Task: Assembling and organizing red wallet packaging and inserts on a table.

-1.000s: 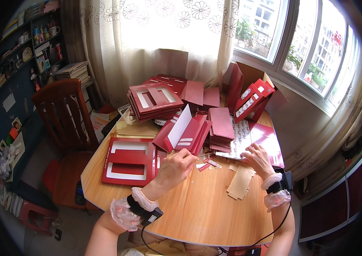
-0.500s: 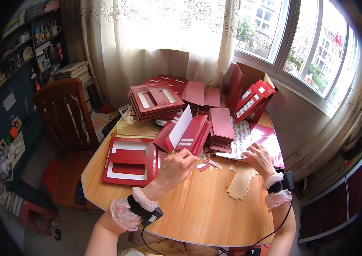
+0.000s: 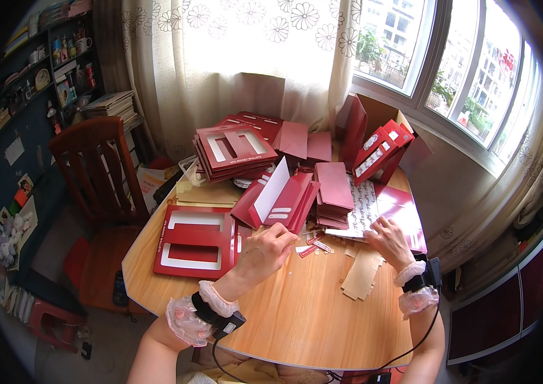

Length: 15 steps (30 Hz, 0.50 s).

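Note:
My left hand (image 3: 268, 248) is closed, fingertips pinched at the lower edge of several folded dark-red cards (image 3: 289, 200) that stand partly open with a white flap. Whatever lies in that pinch is hidden. On the right, my right hand (image 3: 389, 242) has its fingers bent together at the near edge of a white patterned sheet (image 3: 364, 206); what they grip does not show. Small red-and-white strips (image 3: 314, 248) lie between the hands. Tan card pieces (image 3: 362, 274) sit just below my right hand. A stack of dark-red envelopes (image 3: 333, 192) rises between the cards and the sheet.
Flat red window-cut cartons (image 3: 198, 240) lie at the table's left, with more cartons (image 3: 233, 147) piled behind. An open box (image 3: 380, 144) holding red packs stands at the back right. A wooden chair (image 3: 102, 185) is to the left. Cables run from both wrist bands.

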{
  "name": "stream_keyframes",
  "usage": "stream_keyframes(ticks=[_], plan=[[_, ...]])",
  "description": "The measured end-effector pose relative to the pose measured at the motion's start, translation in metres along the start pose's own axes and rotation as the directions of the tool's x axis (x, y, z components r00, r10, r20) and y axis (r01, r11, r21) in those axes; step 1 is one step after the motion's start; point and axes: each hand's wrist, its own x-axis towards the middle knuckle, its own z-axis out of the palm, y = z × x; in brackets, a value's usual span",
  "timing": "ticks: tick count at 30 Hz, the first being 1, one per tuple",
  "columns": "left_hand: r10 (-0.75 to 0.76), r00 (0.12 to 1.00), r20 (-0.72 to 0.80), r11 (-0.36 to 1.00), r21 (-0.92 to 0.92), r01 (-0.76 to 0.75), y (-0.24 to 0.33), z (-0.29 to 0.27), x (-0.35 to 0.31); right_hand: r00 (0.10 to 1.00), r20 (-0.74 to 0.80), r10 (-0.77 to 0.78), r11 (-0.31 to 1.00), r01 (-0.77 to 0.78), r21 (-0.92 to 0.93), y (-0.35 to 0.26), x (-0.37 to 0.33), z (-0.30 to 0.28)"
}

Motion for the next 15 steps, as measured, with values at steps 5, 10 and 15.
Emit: stream_keyframes(ticks=[5, 10, 15], plan=[[0.003, 1.0, -0.004, 1.0, 0.014, -0.003, 0.001, -0.002, 0.0, 0.972, -0.231, -0.038, 0.988, 0.002, -0.154, -0.003, 0.006, -0.001], [-0.001, 1.0, -0.004, 1.0, -0.012, 0.001, 0.003, 0.0, 0.001, 0.978, -0.207, 0.015, 0.979, -0.056, -0.196, -0.002, 0.005, 0.008], [0.002, 1.0, -0.004, 1.0, 0.004, -0.002, 0.0, -0.001, -0.001, 0.983, -0.161, 0.094, 0.979, -0.121, -0.167, -0.003, 0.009, 0.008]])
